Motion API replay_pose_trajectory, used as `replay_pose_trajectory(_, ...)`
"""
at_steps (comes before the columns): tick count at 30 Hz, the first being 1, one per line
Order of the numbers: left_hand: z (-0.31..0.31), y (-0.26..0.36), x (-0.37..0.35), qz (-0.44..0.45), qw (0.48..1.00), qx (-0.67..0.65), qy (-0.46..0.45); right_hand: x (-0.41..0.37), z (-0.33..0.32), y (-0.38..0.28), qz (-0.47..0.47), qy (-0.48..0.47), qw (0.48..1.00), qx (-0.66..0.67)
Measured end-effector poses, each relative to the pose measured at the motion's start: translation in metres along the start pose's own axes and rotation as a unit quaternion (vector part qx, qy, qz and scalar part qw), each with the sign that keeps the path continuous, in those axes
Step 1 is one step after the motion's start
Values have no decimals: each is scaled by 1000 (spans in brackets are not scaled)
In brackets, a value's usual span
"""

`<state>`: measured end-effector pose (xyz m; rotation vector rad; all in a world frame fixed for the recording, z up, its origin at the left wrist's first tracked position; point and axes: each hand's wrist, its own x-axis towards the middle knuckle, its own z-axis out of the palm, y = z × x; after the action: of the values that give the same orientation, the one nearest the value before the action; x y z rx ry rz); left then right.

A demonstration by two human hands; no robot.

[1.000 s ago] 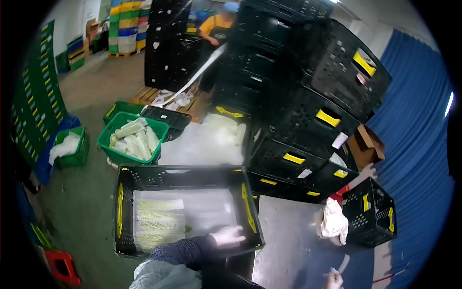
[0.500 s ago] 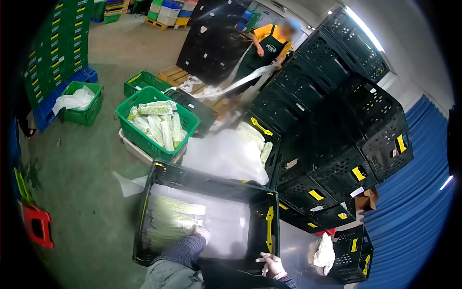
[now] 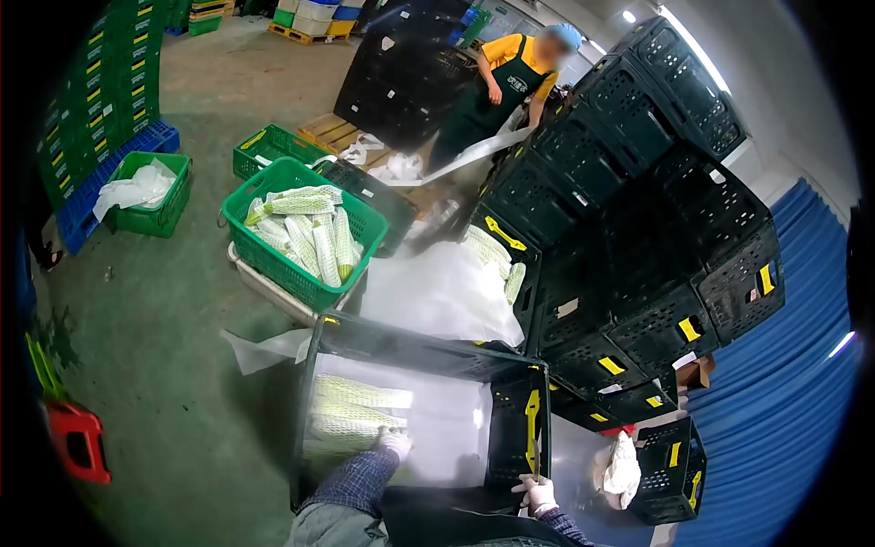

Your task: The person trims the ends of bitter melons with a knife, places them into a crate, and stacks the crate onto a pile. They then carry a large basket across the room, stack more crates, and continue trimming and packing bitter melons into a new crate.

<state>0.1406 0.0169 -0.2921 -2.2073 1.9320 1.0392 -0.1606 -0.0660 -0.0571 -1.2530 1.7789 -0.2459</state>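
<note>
A black crate [image 3: 410,343] lined with white sheet stands before me. Several long pale-green vegetables in white foam nets [image 3: 360,394] lie side by side along its left part. My left hand [image 3: 395,443], in a pale glove, is closed at the right end of the nearest net-sleeved vegetable [image 3: 351,425]; its fingertips are partly hidden. At the crate's near right corner, my gloved right hand [image 3: 539,493] has its fingers closed round the rim, below the yellow handle [image 3: 532,424].
A green basket [image 3: 305,290] of netted vegetables stands beyond, beside another crate covered by white sheet [image 3: 437,296]. Black crates [image 3: 602,264] tower on the right. A co-worker [image 3: 510,82] stands at the back with a white strip. A white cloth bundle [image 3: 620,469] lies to the right.
The view has shifted, so the crate appears farther right. The netted vegetables, blurred before, now show sharply. My left hand stays beside them; my right hand stays at the rim.
</note>
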Motion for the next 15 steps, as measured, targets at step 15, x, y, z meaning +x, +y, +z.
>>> replay_pose_trajectory(15, 18, -9, -6, 20, 997, -49, 57, -13, 7, 6, -49, 92, 994, -13)
